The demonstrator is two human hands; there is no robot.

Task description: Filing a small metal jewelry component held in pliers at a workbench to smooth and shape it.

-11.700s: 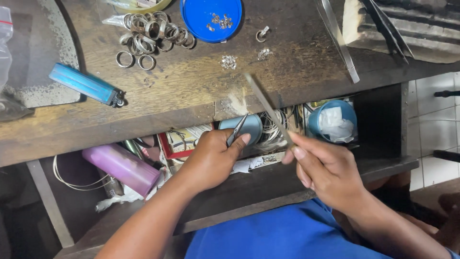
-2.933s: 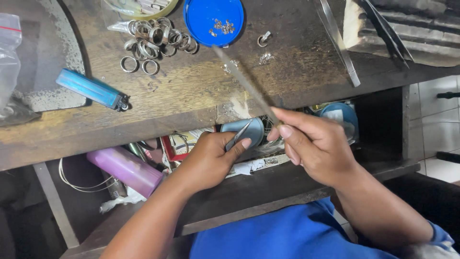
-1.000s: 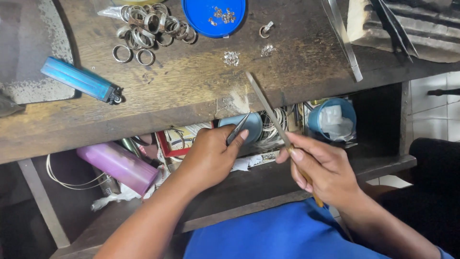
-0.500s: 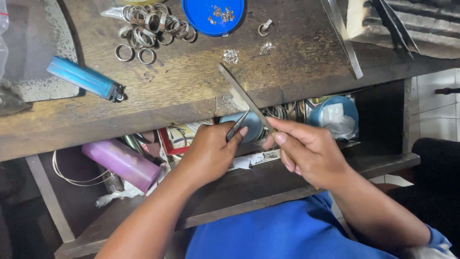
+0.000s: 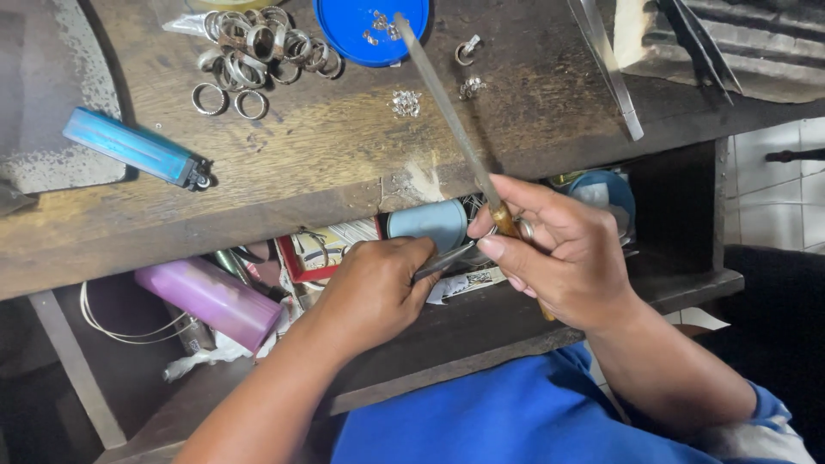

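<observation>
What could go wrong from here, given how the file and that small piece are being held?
1. The file runs close past the left hand fingers; a slip could scrape them.
2. The small metal piece is pinched over the cluttered open shelf; if dropped, it may be lost there.
3. The file tip reaches the blue lid and could knock it.

Rough worn wooden bench [image 5: 344, 172], shiny metal rings [image 5: 258, 51], dull steel file [image 5: 443, 94], glossy plastic lighter [image 5: 133, 148]

The left hand [image 5: 378, 288] hides most of its small metal piece [image 5: 447, 258].
</observation>
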